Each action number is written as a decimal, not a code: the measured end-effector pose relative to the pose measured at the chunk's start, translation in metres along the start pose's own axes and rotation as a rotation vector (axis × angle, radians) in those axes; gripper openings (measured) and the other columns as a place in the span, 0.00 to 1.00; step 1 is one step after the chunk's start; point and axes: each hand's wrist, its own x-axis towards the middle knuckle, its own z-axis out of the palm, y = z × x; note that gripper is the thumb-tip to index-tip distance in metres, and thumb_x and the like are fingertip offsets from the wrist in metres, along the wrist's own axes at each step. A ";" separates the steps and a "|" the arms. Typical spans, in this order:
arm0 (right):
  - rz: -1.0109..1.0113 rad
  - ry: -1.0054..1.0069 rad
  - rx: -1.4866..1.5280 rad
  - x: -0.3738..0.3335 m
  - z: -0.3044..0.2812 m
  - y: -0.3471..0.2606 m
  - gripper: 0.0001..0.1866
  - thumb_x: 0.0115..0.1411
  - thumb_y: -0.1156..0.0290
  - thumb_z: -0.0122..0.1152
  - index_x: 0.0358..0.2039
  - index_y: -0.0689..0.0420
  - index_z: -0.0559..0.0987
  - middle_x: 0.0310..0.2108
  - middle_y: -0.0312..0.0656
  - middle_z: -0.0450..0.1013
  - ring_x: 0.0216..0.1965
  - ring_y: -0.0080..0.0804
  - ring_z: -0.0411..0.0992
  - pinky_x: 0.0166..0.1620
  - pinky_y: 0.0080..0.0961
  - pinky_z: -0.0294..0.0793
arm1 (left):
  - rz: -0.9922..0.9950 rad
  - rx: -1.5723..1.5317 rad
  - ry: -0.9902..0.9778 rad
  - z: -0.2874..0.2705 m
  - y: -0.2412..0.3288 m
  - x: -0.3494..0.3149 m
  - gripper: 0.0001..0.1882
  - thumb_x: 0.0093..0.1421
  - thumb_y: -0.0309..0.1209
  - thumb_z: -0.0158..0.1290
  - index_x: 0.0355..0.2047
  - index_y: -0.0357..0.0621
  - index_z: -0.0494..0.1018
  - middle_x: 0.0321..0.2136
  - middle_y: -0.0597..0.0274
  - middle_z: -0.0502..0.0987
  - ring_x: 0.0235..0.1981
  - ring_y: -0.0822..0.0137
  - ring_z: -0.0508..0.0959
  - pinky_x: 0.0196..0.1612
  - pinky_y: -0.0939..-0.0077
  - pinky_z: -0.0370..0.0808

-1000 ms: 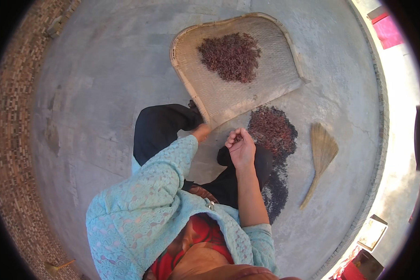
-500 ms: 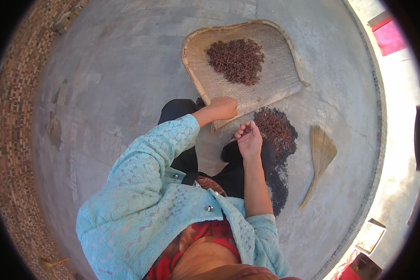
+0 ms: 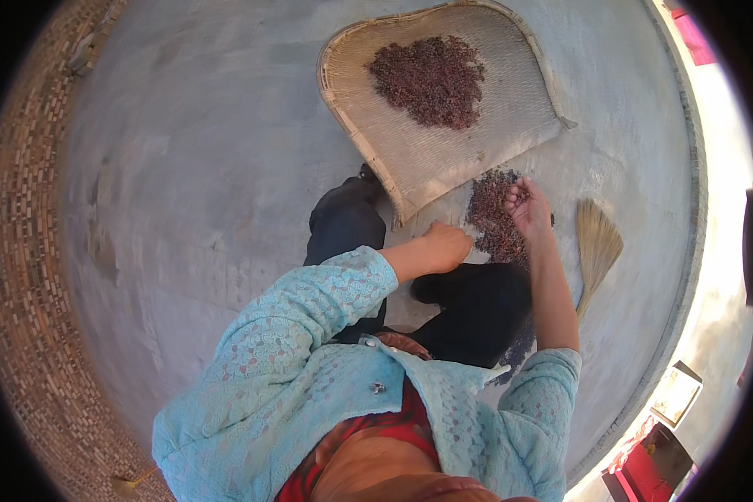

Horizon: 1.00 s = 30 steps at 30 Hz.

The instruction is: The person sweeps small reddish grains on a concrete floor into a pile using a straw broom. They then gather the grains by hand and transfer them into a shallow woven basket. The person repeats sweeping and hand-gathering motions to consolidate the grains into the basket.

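Observation:
A woven winnowing basket (image 3: 510, 75) with a bamboo rim lies on the floor ahead, holding a heap of small reddish-brown dried bits (image 3: 427, 82). Just below its open edge, a second pile of reddish-brown bits (image 3: 495, 219) mixed with black grains lies on the concrete. Over the right side of that pile is my right hand (image 3: 530, 214), its fingers curled around a few of the bits. My left hand (image 3: 445, 248) hovers at the pile's left side, fingers bent inward and closed; whatever they hold is hidden.
A straw hand broom (image 3: 597, 247) rests on the concrete floor (image 3: 201, 167) right of the pile. My bent knee (image 3: 477, 305) is close below the pile, with black grains (image 3: 517, 351) showing beside it. A brick strip (image 3: 25, 251) runs along the far left.
My left hand has left the basket's edge and come down right, toward the floor pile. My right hand has moved right and forward over the pile. The view has shifted too.

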 end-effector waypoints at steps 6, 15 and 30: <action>0.023 0.152 -0.088 0.118 -0.041 0.028 0.11 0.61 0.61 0.62 0.28 0.53 0.75 0.21 0.33 0.69 0.22 0.23 0.68 0.23 0.21 0.70 | 0.116 0.210 0.058 -0.018 0.017 -0.022 0.13 0.55 0.31 0.52 0.39 0.40 0.73 0.29 0.59 0.75 0.30 0.61 0.77 0.37 0.62 0.68; -0.041 0.277 -0.296 0.231 -0.070 0.082 0.07 0.56 0.72 0.67 0.31 0.53 0.76 0.18 0.29 0.68 0.17 0.18 0.66 0.18 0.16 0.69 | 0.172 0.182 0.088 -0.057 0.006 -0.052 0.18 0.55 0.35 0.50 0.42 0.36 0.72 0.29 0.55 0.72 0.32 0.60 0.73 0.43 0.57 0.67; -0.084 0.496 -0.982 0.325 -0.069 0.122 0.14 0.49 0.74 0.70 0.36 0.60 0.77 0.30 0.40 0.76 0.28 0.26 0.74 0.24 0.25 0.76 | -0.013 0.119 0.066 -0.058 -0.033 -0.071 0.19 0.59 0.37 0.48 0.44 0.36 0.73 0.32 0.51 0.73 0.31 0.57 0.73 0.45 0.52 0.68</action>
